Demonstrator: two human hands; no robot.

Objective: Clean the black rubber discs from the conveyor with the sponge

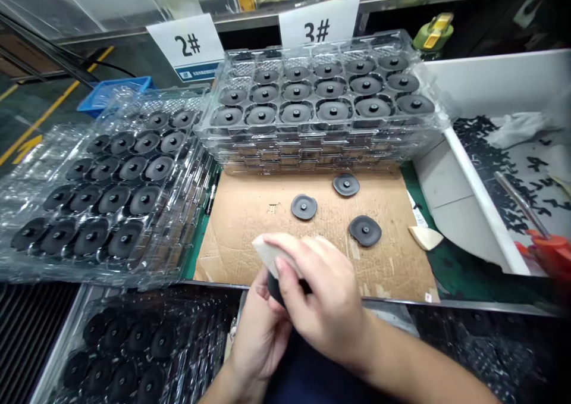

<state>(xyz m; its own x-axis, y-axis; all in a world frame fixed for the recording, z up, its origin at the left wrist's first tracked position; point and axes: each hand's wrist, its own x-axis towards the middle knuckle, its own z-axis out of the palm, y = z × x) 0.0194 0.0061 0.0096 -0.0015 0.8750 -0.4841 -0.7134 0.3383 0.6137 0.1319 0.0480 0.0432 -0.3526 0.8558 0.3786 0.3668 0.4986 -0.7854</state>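
Note:
My right hand point(325, 291) is closed on a pale, wedge-shaped pad point(272, 254), perhaps cloth or sponge. It presses the pad against a black part point(275, 289), mostly hidden by my fingers, which my left hand point(260, 332) grips from below. Three dark grey round discs, each with a small central stud, lie on the cardboard sheet point(241, 213) beyond my hands: a left disc point(304, 207), a far disc point(346, 184) and a right disc point(365, 231).
Stacked clear trays point(312, 145) of similar discs stand behind the cardboard. More filled trays point(102, 181) are at left and lower left point(120, 356). At right are a white bin point(486, 213) with small black pieces, a cream wedge point(426, 237) and a red-handled tool point(551, 249).

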